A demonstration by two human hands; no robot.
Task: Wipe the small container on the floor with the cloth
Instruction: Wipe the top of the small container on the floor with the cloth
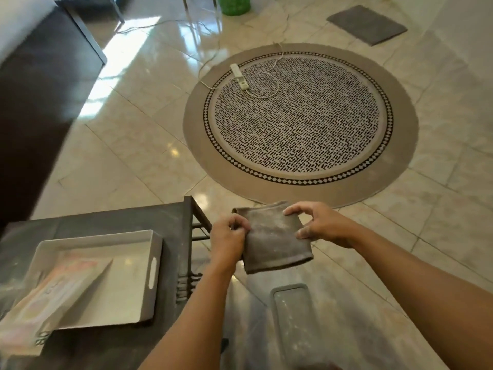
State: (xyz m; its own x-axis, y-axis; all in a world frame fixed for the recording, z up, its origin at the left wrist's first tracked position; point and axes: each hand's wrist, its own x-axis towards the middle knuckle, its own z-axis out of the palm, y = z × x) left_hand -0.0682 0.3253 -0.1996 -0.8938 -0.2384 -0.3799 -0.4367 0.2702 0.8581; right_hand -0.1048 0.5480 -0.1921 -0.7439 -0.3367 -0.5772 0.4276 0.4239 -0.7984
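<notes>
A folded grey cloth [274, 240], dusty on top, hangs in the air above the floor. My left hand [229, 237] grips its left edge, and my right hand [314, 222] pinches its upper right corner. Directly below, on the tiled floor between my forearms, lies a small grey rectangular container [296, 320] with rounded corners and a speckled, dusty surface. Its near end runs out of the bottom of the view. Neither hand touches the container.
A dark low table [112, 222] stands at the left with a white tray [96, 279] holding a plastic-wrapped packet [45, 308]. A round patterned rug [298, 124] with a white power strip [239, 76] lies ahead. Dark furniture [40, 102] is at far left, a grey mat [366, 24] far right.
</notes>
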